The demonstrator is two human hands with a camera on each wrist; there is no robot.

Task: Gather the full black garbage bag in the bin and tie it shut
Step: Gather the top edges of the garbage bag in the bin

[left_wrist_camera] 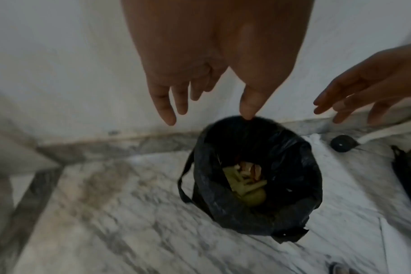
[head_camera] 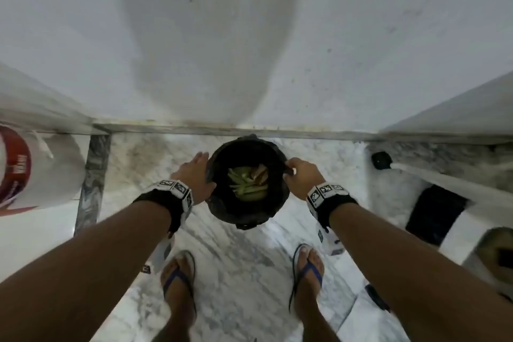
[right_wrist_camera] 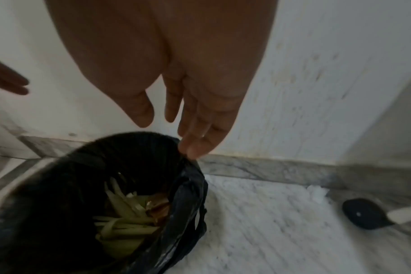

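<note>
Left hand [head_camera: 194,172] spread, fingers straight, at the left rim of the black garbage bag [head_camera: 222,203]; right hand [head_camera: 301,175] spread at its right rim, contact unclear.

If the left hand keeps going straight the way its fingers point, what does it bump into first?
Probably the rim of the black garbage bag. The left hand hangs open above it, thumb tip nearly at the rim, the other fingers aimed just outside toward the marble floor. Depth is hard to judge.
</note>
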